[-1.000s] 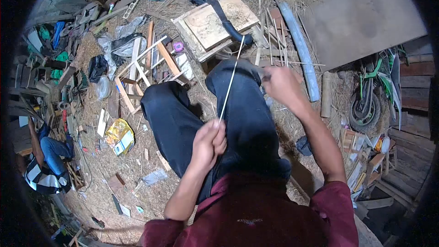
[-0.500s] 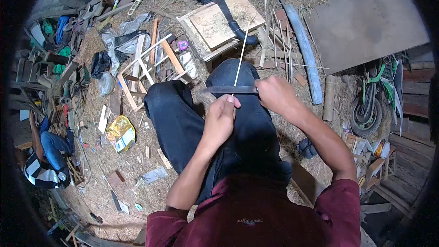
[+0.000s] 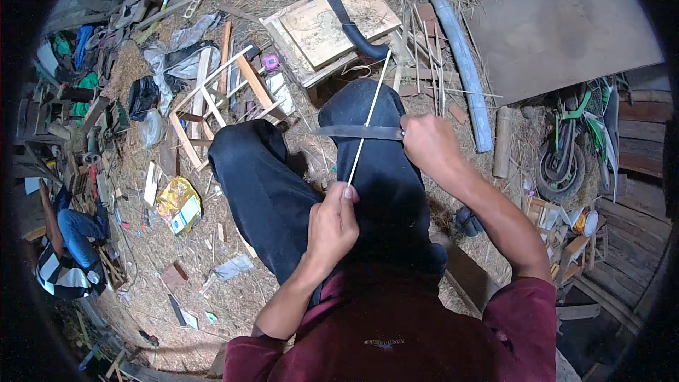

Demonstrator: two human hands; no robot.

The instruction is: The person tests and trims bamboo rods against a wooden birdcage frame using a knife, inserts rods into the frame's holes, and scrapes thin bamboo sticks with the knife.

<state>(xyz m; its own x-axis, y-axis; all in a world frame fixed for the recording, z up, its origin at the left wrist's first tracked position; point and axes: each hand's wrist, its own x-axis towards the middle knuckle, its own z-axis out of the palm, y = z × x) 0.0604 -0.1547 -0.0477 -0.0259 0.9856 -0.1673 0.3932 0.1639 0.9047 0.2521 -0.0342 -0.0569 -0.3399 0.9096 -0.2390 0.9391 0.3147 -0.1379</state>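
A thin, pale wooden stick [image 3: 373, 102] slants up and away over my right thigh. My left hand [image 3: 334, 223] is closed on its near end, close to my lap. My right hand [image 3: 435, 143] grips a knife [image 3: 353, 131], its handle hidden in my fist. The blade points left and crosses the stick around its middle, over the dark trousers [image 3: 385, 177]. Beyond my knees is a low wooden block or bench [image 3: 339, 25] with a flat board on top. A curved, dark-handled blade [image 3: 350, 28] lies across that board.
A wooden frame [image 3: 212, 99] and a yellow packet [image 3: 179, 204] lie on the straw-strewn ground to the left. Right of the bench are a grey pole [image 3: 463, 71] and a large flat sheet [image 3: 566, 28]. A motorbike [image 3: 566, 148] stands further right. Another person [image 3: 71, 240] sits far left.
My left hand has drawn back toward my lap with the stick's end, so more stick shows between hand and blade. The knife stays across the stick, slightly further forward.
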